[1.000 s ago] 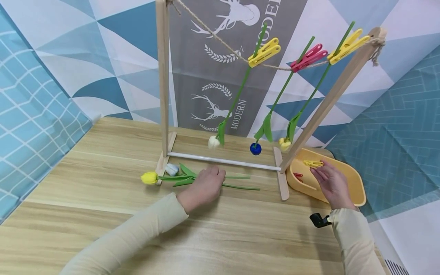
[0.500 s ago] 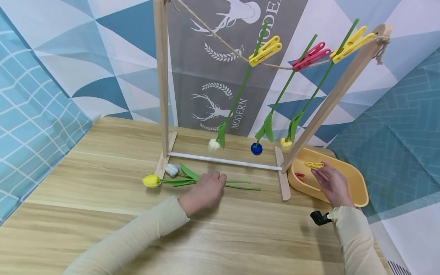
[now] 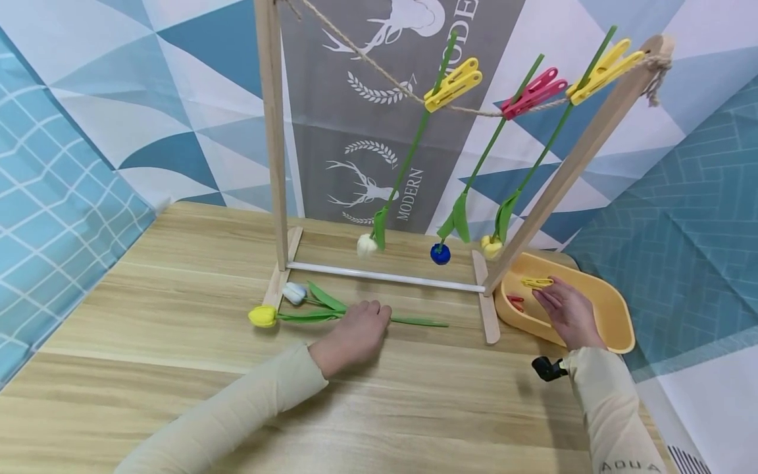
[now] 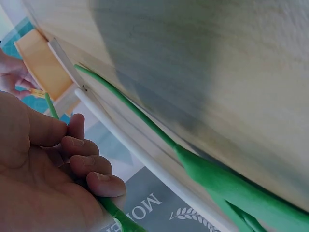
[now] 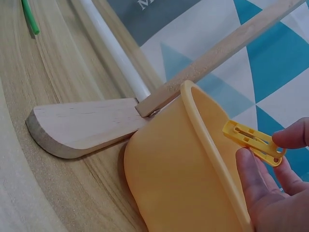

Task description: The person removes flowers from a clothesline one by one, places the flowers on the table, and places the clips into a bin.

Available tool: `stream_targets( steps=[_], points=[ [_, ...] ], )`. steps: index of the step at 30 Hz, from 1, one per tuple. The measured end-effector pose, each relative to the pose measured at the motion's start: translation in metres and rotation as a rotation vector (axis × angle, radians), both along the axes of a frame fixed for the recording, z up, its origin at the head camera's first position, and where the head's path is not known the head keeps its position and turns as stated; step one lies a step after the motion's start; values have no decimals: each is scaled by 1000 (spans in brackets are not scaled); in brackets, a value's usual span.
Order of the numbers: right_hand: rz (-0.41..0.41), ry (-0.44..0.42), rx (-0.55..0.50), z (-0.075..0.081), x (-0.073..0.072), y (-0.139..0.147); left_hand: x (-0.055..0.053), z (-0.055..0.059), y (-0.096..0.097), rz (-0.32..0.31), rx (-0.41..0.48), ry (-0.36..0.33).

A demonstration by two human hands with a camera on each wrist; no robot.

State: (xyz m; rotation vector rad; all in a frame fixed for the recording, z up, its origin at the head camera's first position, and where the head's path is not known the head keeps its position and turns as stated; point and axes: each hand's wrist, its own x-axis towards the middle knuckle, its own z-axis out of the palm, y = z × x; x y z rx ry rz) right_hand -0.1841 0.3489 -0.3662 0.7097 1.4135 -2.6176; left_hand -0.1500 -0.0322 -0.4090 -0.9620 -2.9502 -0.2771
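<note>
My left hand (image 3: 357, 331) curls its fingers round the green stem (image 4: 51, 106) of a tulip; a second stem (image 4: 145, 118) lies on the table beside it. To the hand's left are the yellow tulip head (image 3: 262, 316) and a pale blue tulip (image 3: 294, 293) with green leaves. My right hand (image 3: 570, 312) pinches a yellow clothespin (image 5: 255, 143) between thumb and fingers, over the orange basin (image 3: 622, 322). Red clothespins (image 3: 516, 301) lie inside that basin.
A wooden frame (image 3: 274, 131) carries a rope (image 3: 379, 69). Yellow and red clothespins hold three upside-down tulips on it: white (image 3: 366, 245), blue (image 3: 440, 253) and yellow (image 3: 491, 247). A white rod (image 3: 385, 276) joins the frame's feet behind my left hand.
The yellow tulip head beside my left hand has shifted slightly right and toward me. One of the two stem ends right of that hand no longer shows. My right hand stays over the basin.
</note>
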Motion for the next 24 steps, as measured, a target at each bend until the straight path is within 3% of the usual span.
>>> stream_targets(
  steps=[9,24],
  points=[
    [56,-41,98,1,-7,-3,3,-8,2,-19,-17,48],
    [81,-92,150,-7,-22,-6,4,-13,4,-9,-31,-46]
  ],
)
